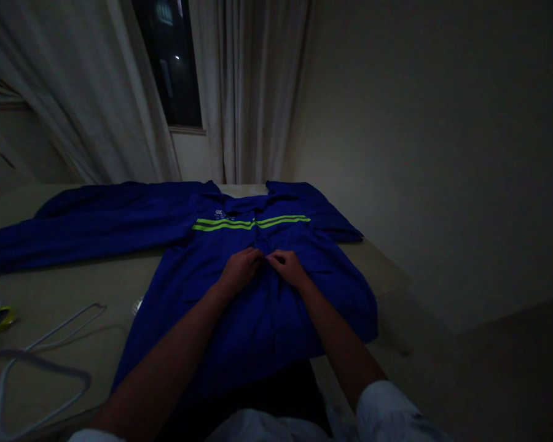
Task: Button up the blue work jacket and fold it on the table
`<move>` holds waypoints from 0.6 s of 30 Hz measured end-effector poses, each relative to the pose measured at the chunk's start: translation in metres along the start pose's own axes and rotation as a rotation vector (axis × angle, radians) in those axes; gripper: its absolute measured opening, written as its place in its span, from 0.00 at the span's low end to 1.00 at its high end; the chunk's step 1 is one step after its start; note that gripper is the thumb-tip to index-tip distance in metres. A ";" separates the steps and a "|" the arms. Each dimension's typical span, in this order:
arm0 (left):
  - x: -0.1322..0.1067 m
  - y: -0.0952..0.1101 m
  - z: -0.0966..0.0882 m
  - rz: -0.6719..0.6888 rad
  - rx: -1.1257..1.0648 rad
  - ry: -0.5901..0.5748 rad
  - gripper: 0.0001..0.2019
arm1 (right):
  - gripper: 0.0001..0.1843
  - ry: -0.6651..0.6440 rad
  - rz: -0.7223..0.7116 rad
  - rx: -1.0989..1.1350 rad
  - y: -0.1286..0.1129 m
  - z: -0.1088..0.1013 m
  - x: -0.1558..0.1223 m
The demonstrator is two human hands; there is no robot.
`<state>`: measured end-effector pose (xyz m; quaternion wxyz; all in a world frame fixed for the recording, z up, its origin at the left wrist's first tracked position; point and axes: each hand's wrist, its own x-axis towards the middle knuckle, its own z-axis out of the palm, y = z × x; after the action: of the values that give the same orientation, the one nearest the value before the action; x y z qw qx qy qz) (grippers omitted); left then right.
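Note:
A blue work jacket with yellow-green reflective stripes across the chest lies spread front-up on a table. One sleeve stretches far to the left. My left hand and my right hand meet at the jacket's centre front, just below the stripes. Both have their fingers curled and pinched on the fabric along the front opening. What exactly sits between the fingertips is too dark to make out.
White wire hangers lie on the table at the left, near a small yellow object. White curtains and a dark window stand behind. The table's right edge drops to the floor.

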<state>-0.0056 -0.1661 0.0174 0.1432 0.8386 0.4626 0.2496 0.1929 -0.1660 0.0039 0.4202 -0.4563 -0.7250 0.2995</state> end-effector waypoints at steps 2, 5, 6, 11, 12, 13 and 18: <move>0.000 0.001 -0.001 -0.017 -0.015 0.017 0.09 | 0.11 -0.002 0.056 0.072 0.004 0.001 0.002; 0.001 0.003 0.000 -0.069 -0.100 0.058 0.10 | 0.10 -0.021 0.121 0.135 0.008 0.002 0.005; 0.002 0.003 0.000 -0.089 -0.139 0.071 0.10 | 0.11 -0.030 0.127 0.140 0.009 0.002 0.005; 0.005 -0.005 0.000 -0.126 -0.360 0.054 0.10 | 0.11 -0.062 0.110 0.162 0.009 -0.001 0.003; 0.006 -0.007 -0.001 -0.118 -0.407 0.033 0.10 | 0.10 -0.061 0.104 0.148 0.009 -0.002 0.003; 0.007 -0.010 -0.001 -0.108 -0.448 0.011 0.11 | 0.10 -0.058 0.097 0.123 0.009 -0.002 0.003; 0.009 -0.015 -0.003 -0.086 -0.539 -0.057 0.12 | 0.06 -0.029 0.039 -0.038 0.007 0.001 0.002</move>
<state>-0.0137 -0.1510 0.0150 0.3848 0.7563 0.4105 0.3339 0.1948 -0.1614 -0.0014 0.3946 -0.4740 -0.7275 0.3005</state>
